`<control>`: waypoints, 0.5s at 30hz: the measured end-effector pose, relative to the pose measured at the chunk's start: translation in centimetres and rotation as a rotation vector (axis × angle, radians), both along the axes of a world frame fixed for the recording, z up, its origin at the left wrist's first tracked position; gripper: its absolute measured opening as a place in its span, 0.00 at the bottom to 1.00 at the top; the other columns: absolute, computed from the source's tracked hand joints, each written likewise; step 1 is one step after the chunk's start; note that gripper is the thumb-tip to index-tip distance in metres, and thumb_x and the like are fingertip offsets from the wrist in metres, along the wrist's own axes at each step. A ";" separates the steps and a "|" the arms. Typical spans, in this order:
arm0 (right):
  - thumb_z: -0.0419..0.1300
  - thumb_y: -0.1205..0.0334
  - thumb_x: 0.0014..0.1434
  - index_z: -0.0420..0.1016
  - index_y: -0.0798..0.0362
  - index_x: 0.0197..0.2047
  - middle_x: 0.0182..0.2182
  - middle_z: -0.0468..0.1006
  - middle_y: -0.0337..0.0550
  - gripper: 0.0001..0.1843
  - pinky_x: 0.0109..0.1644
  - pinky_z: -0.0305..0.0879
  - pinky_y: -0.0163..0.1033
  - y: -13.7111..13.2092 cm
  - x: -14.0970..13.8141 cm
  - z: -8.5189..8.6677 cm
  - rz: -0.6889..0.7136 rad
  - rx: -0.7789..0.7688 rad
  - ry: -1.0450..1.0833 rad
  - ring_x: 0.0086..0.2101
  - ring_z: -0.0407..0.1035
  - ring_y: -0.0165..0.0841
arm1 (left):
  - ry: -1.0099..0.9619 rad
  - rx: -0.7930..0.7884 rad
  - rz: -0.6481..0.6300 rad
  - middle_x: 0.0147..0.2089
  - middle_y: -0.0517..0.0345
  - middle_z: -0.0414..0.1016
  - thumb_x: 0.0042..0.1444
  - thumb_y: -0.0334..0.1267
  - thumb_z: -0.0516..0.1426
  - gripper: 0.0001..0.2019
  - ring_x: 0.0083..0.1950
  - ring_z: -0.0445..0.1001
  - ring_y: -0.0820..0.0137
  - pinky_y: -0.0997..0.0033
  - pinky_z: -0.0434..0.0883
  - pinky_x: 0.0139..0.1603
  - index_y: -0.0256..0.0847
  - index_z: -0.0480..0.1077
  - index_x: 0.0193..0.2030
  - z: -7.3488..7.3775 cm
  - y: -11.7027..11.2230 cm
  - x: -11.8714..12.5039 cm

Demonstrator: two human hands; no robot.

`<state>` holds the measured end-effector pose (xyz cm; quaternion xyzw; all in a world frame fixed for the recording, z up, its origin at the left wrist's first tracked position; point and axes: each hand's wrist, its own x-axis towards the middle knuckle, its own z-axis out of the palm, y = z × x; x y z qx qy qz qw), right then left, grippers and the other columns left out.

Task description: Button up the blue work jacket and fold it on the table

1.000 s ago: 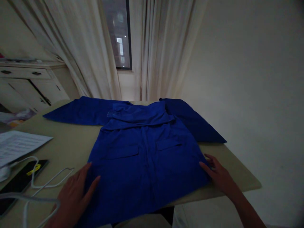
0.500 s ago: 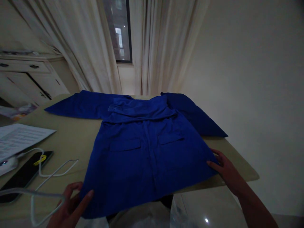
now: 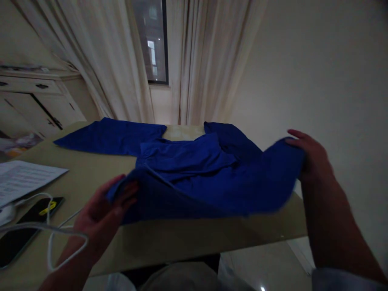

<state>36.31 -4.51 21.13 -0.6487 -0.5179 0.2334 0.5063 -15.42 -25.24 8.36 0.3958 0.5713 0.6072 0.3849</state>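
Observation:
A blue long-sleeved jacket lies on the table, its two sleeves spread to the far left and far right and its upper part folded over. Its lower edge is lifted off the table and bends upward. My left hand grips the left corner of that edge, with some fingers beneath the cloth. My right hand pinches the right corner, held higher than the left one. Between the hands the hem sags, slightly blurred.
On the left of the table lie a printed sheet, a dark phone and a white cable. A wall stands close on the right, curtains behind. A cabinet is at the back left.
Both hands have raised the jacket's lower edge from the table's near side and moved it away from me. The bottom part now folds upward, covering the pocket flaps.

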 end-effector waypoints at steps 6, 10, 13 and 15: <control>0.63 0.58 0.66 0.69 0.55 0.55 0.45 0.78 0.47 0.17 0.39 0.77 0.37 15.2 -9.2 0.4 0.076 0.023 0.436 0.37 0.78 0.31 | -0.077 0.250 0.211 0.58 0.55 0.81 0.56 0.35 0.66 0.30 0.63 0.77 0.61 0.57 0.72 0.68 0.49 0.64 0.65 2.9 12.5 -2.8; 0.64 0.57 0.62 0.70 0.54 0.46 0.42 0.78 0.49 0.13 0.48 0.78 0.46 16.2 -10.7 -5.5 0.013 -0.168 0.193 0.43 0.78 0.39 | 0.058 -0.013 0.278 0.65 0.46 0.75 0.55 0.29 0.67 0.42 0.67 0.74 0.59 0.56 0.69 0.69 0.46 0.55 0.73 0.0 17.5 -7.0; 0.71 0.62 0.50 0.72 0.52 0.41 0.42 0.79 0.50 0.16 0.60 0.71 0.54 13.7 -9.3 -9.8 0.007 -0.150 0.093 0.50 0.75 0.46 | 0.179 -0.368 0.313 0.65 0.32 0.73 0.47 0.32 0.72 0.40 0.70 0.70 0.46 0.47 0.67 0.70 0.36 0.64 0.66 -2.3 19.6 -8.8; 0.72 0.60 0.48 0.73 0.52 0.41 0.45 0.80 0.52 0.17 0.63 0.68 0.55 11.3 -8.2 -11.8 0.019 -0.077 -0.031 0.51 0.75 0.47 | 0.181 -0.453 0.301 0.61 0.32 0.76 0.43 0.35 0.74 0.38 0.67 0.73 0.43 0.46 0.70 0.67 0.34 0.67 0.61 -3.2 20.5 -9.2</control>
